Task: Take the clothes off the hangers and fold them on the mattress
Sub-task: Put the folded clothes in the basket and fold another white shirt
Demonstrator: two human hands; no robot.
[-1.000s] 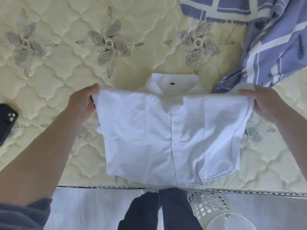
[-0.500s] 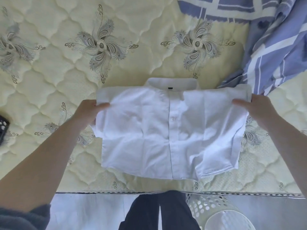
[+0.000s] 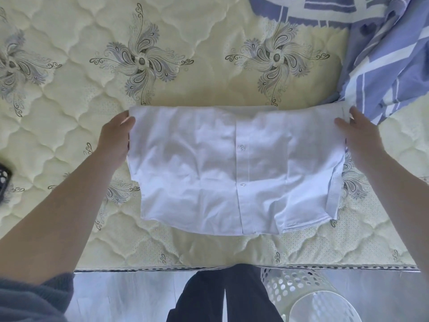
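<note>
Shirt [image 3: 209,177], white and creased, folded with its placket and 2 buttons facing up, lies mid-frame on the mattress [image 3: 185,84], collar edge toward the top, long axis left to right, spanning between the left grip [image 3: 113,140] pinching its upper left corner and the right grip [image 3: 362,138] pinching its upper right.

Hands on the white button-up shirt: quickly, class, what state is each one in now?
Left hand: pinches the left top corner of the folded white button-up shirt, thumb on top.
Right hand: pinches that shirt's right top corner.
</note>
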